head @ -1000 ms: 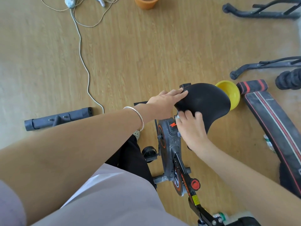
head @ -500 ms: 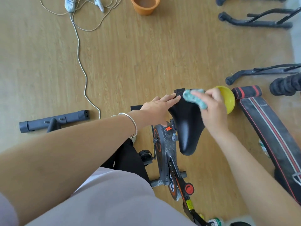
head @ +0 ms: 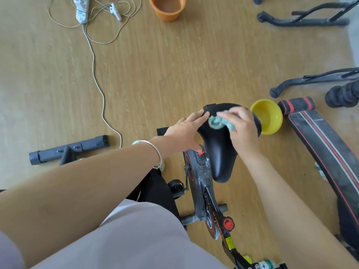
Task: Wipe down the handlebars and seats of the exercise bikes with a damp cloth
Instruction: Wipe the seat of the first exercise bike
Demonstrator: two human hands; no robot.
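Head view: a black seat (head: 219,144) of an exercise bike (head: 202,191) is seen at centre frame, its wide end toward the top. A crumpled teal cloth (head: 219,121) is pressed onto the seat's wide end by the right hand (head: 241,129), whose grip is closed around the cloth. The left hand (head: 186,129) is laid flat against the seat's left edge, fingers spread, nothing pinched; a silver bangle (head: 155,150) is worn on that wrist. A yellow bowl (head: 269,117) is seen just right of the seat on the floor (head: 155,65). An orange bucket (head: 167,8) stands at the upper centre.
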